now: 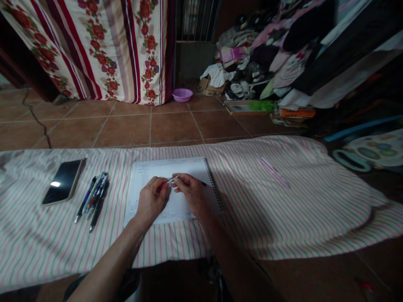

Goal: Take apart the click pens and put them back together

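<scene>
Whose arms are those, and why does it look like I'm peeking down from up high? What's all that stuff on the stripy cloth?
There's no robot here, just a person's bare arms. The camera is worn on their head, so you look forward and down, as they do. There's only this one picture.

The left hand and right hand together hold a thin, pale, stick-shaped thing, too small to name surely. Under them is a white spiral-bound notebook.

On the pale striped cloth, to the person's left, lie a black-screened phone and a bunch of slim pens. To their right lies a slim pink-and-white pen-like stick.
</scene>
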Motion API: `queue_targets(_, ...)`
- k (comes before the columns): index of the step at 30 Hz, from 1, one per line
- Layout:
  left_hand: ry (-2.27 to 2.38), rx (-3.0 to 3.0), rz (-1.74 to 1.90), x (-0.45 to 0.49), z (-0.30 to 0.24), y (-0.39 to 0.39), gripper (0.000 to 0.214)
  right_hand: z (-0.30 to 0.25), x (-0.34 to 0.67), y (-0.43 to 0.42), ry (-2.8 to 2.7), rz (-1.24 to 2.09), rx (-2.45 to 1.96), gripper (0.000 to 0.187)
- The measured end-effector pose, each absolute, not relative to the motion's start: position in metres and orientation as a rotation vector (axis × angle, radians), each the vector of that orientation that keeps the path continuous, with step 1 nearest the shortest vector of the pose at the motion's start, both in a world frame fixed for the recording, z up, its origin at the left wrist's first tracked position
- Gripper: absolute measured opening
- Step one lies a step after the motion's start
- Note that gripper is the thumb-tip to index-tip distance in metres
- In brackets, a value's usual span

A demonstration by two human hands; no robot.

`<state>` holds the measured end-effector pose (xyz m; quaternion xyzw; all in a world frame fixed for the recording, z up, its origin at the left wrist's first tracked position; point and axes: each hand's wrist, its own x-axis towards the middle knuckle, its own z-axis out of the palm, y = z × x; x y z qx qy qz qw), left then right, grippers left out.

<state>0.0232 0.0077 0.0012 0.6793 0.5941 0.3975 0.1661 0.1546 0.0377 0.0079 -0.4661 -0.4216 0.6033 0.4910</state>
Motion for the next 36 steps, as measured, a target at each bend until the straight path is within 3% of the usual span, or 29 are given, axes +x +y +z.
queue_targets(5, 1.729, 1.85, 1.169, 0.017, 0.001, 0.009, 0.017, 0.0, 0.156, 0.04, -1.03, 1.388, -1.148, 0.03)
queue_targets(17, 1.754, 1.436, 1.22, 0.005, 0.0, 0.01, 0.026, 0.0, 0.201, 0.05, -1.303, 0.936, -1.318, 0.026)
queue_targets(36, 1.852, 1.547, 1.105, -0.005, -0.006, 0.021, 0.029, -0.001, 0.245, 0.043, -1.727, 0.484, -1.503, 0.019)
